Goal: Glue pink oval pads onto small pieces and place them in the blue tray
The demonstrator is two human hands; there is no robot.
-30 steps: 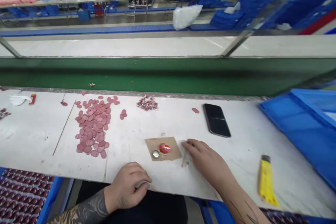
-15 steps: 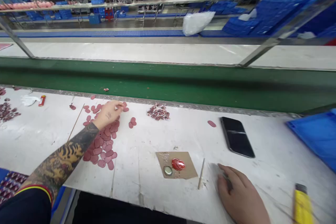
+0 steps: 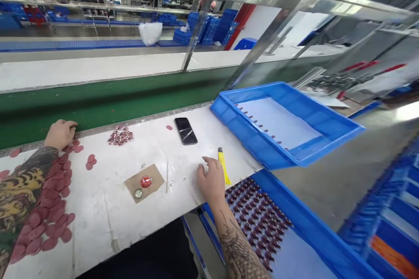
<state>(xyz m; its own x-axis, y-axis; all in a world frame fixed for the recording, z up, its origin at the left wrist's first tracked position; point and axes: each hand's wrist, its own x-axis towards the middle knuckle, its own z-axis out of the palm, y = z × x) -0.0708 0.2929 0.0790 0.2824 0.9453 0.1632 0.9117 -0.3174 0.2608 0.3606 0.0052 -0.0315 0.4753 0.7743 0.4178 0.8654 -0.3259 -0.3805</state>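
Observation:
My left hand point(image 3: 61, 134) is at the far left by the green belt, above the top of a spread of dark pink oval pieces point(image 3: 54, 187). Its fingers are bent together; whatever they hold is hidden. My right hand point(image 3: 211, 181) hovers at or just over the white table beside a yellow tube with a dark cap point(image 3: 224, 166). Its thumb and index finger are apart with nothing between them. Between the hands lies a brown cardboard piece point(image 3: 153, 175) bearing a red glossy round thing point(image 3: 145, 181) and a metal bottle cap point(image 3: 139, 193). A thin stick point(image 3: 167, 177) lies to its right.
A heap of small dark red pieces point(image 3: 120, 135) and a black phone point(image 3: 186, 130) lie toward the belt point(image 3: 98, 111). A blue crate point(image 3: 252, 141) with a row of small parts overhangs the table's right end. Below it, another blue crate point(image 3: 314, 222) holds rows of dark red parts.
The view has swung right, bringing both crates into sight. My right hand's thumb and index finger, earlier close around something dark, are now apart. My left hand stays by the oval pieces.

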